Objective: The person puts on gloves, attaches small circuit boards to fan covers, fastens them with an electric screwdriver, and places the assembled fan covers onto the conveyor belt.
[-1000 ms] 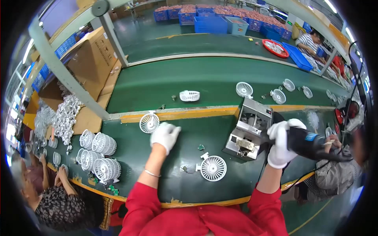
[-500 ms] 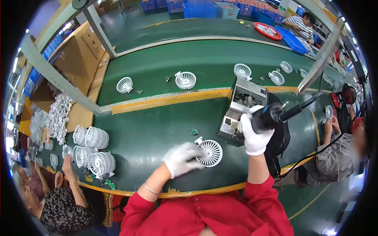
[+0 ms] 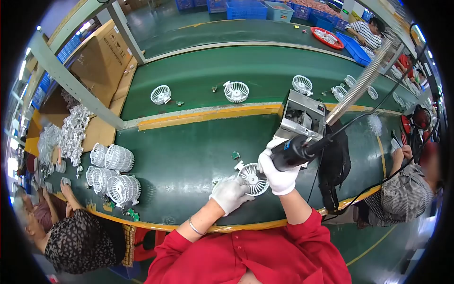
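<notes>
My left hand (image 3: 230,196), in a white glove, grips the lower left rim of a round white fan grille (image 3: 255,181), which lies on the green work surface. Wrapped round a black electric screwdriver (image 3: 294,152) is my gloved right hand (image 3: 278,174), just right of the grille and partly overlapping its edge from this view. The screwdriver's tip is hidden. A small green circuit board (image 3: 235,155) lies beyond the grille, close to its short neck. Behind the screwdriver stands a metal box with an open mechanism (image 3: 302,113), resembling a screw feeder.
Stacked white grilles (image 3: 118,158) stand at the left, near a co-worker's arm (image 3: 71,195). Further grilles (image 3: 236,92) rest on the green conveyor (image 3: 198,71) behind a yellow-edged ledge. A black bag (image 3: 335,165) and a cable lie right; another person (image 3: 404,184) sits beyond.
My right hand has brought the screwdriver left and down from the metal box to the grille. My left hand, blurred before, now holds the grille's rim. The whole view has shifted slightly.
</notes>
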### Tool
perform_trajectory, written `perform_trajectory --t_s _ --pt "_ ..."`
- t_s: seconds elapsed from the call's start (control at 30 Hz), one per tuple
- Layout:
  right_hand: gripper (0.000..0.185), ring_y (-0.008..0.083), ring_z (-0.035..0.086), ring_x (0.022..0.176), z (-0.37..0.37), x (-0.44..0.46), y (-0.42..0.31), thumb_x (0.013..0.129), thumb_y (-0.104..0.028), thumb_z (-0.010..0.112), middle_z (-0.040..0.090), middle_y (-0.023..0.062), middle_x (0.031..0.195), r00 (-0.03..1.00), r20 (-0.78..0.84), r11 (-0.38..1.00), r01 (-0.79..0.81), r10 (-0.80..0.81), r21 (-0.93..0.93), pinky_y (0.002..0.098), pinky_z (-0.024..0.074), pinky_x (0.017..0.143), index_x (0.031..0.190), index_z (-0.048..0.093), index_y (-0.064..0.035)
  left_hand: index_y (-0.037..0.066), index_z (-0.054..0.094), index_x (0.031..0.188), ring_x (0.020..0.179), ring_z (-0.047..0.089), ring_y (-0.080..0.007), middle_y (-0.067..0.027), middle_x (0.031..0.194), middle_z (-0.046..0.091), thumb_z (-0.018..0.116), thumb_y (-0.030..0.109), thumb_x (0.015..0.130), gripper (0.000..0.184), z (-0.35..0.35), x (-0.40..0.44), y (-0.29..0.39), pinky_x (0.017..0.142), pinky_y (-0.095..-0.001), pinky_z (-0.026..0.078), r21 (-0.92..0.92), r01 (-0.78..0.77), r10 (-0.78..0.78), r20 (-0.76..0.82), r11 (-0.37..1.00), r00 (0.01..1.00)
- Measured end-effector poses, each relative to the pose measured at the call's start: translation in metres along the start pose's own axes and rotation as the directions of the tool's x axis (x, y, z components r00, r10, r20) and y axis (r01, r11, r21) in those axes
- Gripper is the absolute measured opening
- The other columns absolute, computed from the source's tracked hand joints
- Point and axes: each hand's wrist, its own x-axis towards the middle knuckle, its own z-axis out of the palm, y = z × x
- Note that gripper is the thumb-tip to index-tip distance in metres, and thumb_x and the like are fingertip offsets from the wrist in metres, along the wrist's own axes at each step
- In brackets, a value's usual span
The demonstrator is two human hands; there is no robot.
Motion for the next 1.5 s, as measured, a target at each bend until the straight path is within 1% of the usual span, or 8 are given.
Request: perform_trajectory --t_s 0.37,0.5,0.7,0.77,0.87,0.97,1.1,1.5 --pt "0.036 0.0107 0.058 0.074 0.000 0.000 -0.001 0.067 0.013 0.067 0.056 0.0044 0.088 0.975 0.219 0.997 -0.023 0.040 -0.076 0.0251 0.0494 0.066 0.097 0.054 -0.0033 0.010 0.067 0.073 0.079 0.057 -0.0284 -0.0094 0.075 0.056 0.070 0.034 0.073 0.024 0.001 0.001 0.000 0.070 -0.0401 0.046 0.005 0.024 -0.025 0.038 1.000 0.999" --pt "0.039 0.0083 0.056 0.070 -0.006 0.001 -0.014 0.069 0.011 0.071 0.058 0.0012 0.081 0.996 0.015 0.996 -0.085 0.085 0.000 0.0249 0.0492 0.066 0.101 0.053 -0.0011 0.013 0.070 0.075 0.080 0.059 -0.0276 -0.0073 0.078 0.059 0.072 0.037 0.072 0.024 -0.004 0.001 0.009 0.071 -0.0408 0.047 0.036 0.068 -0.069 0.004 0.997 0.998" --pt "0.041 0.0100 0.059 0.076 -0.046 0.035 -0.037 0.069 0.012 0.072 0.058 0.0035 0.090 0.921 -0.213 0.887 0.221 -0.327 -0.405 0.0257 0.0501 0.068 0.103 0.053 -0.0021 0.012 0.069 0.076 0.082 0.058 -0.0285 -0.0091 0.079 0.058 0.069 0.036 0.074 0.025 0.001 -0.003 0.007 0.071 -0.0414 0.046 0.004 0.076 -0.076 0.016 0.997 0.997" --pt "0.038 0.0106 0.059 0.074 -0.050 0.038 -0.025 0.070 0.011 0.071 0.059 0.0038 0.088 0.917 -0.327 0.961 0.158 -0.227 -0.226 0.0250 0.0502 0.069 0.101 0.053 -0.0022 0.012 0.069 0.076 0.082 0.058 -0.0286 -0.0091 0.079 0.059 0.069 0.036 0.075 0.024 0.000 0.001 0.007 0.071 -0.0414 0.046 0.025 0.107 -0.109 0.084 0.994 0.990" --pt "0.037 0.0103 0.058 0.072 -0.049 0.034 -0.024 0.072 0.011 0.069 0.058 0.0043 0.085 0.938 -0.217 0.934 0.199 -0.270 -0.298 0.0249 0.0502 0.064 0.102 0.051 -0.0022 0.012 0.069 0.075 0.082 0.058 -0.0287 -0.0094 0.078 0.058 0.069 0.036 0.075 0.024 0.004 0.000 0.005 0.071 -0.0415 0.045 -0.009 0.093 -0.092 0.038 0.996 0.995" --pt "0.037 0.0099 0.058 0.067 -0.023 0.012 -0.041 0.073 0.013 0.066 0.058 0.0045 0.083 0.995 -0.096 0.999 0.024 -0.028 -0.047 0.0255 0.0495 0.057 0.103 0.050 -0.0025 0.011 0.070 0.073 0.074 0.058 -0.0285 -0.0071 0.074 0.059 0.074 0.035 0.070 0.024 0.004 0.001 0.005 0.066 -0.0408 0.047 -0.017 0.054 -0.055 -0.033 0.998 0.998" --pt "0.038 0.0110 0.059 0.066 0.000 -0.012 -0.028 0.072 0.014 0.065 0.057 0.0039 0.080 1.000 0.020 0.994 -0.017 0.015 0.104 0.0259 0.0494 0.055 0.104 0.050 -0.0019 0.011 0.070 0.074 0.077 0.058 -0.0289 -0.0079 0.075 0.059 0.073 0.033 0.071 0.022 0.004 0.001 0.006 0.068 -0.0408 0.046 -0.039 0.038 -0.039 -0.034 0.999 0.999" --pt "0.030 0.0086 0.058 0.073 0.014 -0.015 -0.005 0.070 0.001 0.075 0.061 0.0006 0.079 0.970 0.208 0.977 -0.086 0.127 -0.193 0.0268 0.0494 0.068 0.094 0.057 -0.0030 0.011 0.070 0.076 0.082 0.058 -0.0294 -0.0106 0.079 0.059 0.072 0.033 0.071 0.023 0.009 0.001 0.002 0.073 -0.0413 0.045 -0.094 0.010 -0.019 -0.089 0.996 0.996"
